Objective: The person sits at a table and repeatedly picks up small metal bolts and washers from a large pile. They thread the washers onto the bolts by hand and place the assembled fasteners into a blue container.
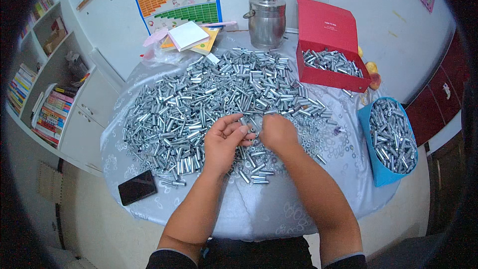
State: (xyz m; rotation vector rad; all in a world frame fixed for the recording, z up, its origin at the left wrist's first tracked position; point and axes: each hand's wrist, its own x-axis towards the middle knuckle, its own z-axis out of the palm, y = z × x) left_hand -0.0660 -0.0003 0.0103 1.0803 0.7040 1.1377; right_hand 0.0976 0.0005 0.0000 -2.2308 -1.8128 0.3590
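Observation:
A big heap of small silver metal sleeves and bolts (209, 94) covers a round table with a pale patterned cloth (259, 209). My left hand (224, 139) hovers over the near edge of the heap, fingers pinched on a small silver part (247, 130). My right hand (279, 132) is beside it, curled with its back to me, touching the same small part; what it grips is hidden. Loose washers (318, 134) lie to the right of my hands.
A red open box (328, 77) with silver parts sits at the back right, a blue bin (373, 169) full of parts at the right edge. A steel pot (267, 20), paper pads (189, 35), a black phone (138, 187), white bookshelves (55, 94) on the left.

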